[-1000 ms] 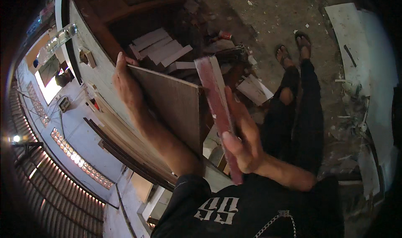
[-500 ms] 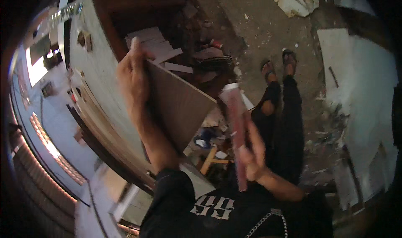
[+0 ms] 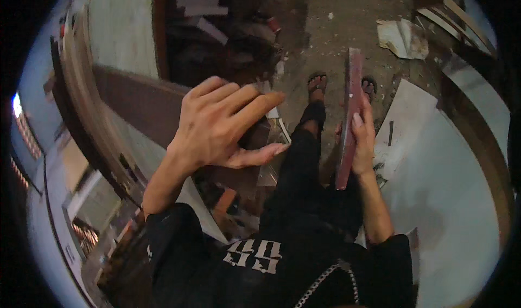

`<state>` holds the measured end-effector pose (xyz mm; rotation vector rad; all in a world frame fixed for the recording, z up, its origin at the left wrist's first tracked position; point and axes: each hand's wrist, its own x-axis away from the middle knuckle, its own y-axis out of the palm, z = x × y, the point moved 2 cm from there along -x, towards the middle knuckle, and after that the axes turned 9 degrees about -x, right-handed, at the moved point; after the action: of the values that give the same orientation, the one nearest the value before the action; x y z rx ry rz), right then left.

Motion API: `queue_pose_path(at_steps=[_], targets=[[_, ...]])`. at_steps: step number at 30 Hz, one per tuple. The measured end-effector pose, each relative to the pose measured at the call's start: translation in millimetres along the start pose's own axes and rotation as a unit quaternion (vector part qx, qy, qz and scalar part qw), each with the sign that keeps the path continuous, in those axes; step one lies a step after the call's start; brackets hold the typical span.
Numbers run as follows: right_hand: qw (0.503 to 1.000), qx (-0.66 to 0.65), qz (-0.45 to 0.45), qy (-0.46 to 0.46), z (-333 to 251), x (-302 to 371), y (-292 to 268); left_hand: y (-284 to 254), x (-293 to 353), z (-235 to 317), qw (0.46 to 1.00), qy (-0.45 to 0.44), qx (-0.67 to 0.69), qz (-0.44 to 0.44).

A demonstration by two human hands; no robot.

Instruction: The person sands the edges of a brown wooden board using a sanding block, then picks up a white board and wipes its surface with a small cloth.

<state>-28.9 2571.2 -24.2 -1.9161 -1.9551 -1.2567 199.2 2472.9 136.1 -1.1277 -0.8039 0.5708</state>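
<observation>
One hand wide, one hand full

The right hand (image 3: 366, 148) is wrapped around a long red block (image 3: 354, 94) above the floor (image 3: 337, 34). The left hand (image 3: 211, 124), spread wide, hides some brown board (image 3: 142, 101); I can't tell if they touch. Pale pieces (image 3: 202, 3) lie beyond.

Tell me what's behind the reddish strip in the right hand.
Behind the reddish strip are the floor and a sandaled foot, which shows past its right edge. Whatever lies directly behind the strip and the right hand is covered, perhaps part of that foot too.
</observation>
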Motion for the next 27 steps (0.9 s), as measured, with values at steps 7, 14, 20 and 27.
queue_pose_path(at_steps=[7,14,20,27], targets=[[0.984,0.015,-0.177,0.016,-30.9,-25.5,34.0,27.3,55.4,55.6,0.945,-0.288,0.007,0.153],[0.951,0.063,-0.295,-0.070,-47.4,-36.6,68.3,57.3,75.8,94.3,0.871,-0.394,0.053,0.287],[0.944,0.027,-0.322,-0.073,-30.1,-29.7,77.9,57.4,64.5,100.8,0.854,-0.477,0.014,0.209],[0.933,0.050,-0.340,-0.106,-36.7,-41.6,82.4,53.7,57.8,100.5,0.843,-0.502,0.015,0.193]])
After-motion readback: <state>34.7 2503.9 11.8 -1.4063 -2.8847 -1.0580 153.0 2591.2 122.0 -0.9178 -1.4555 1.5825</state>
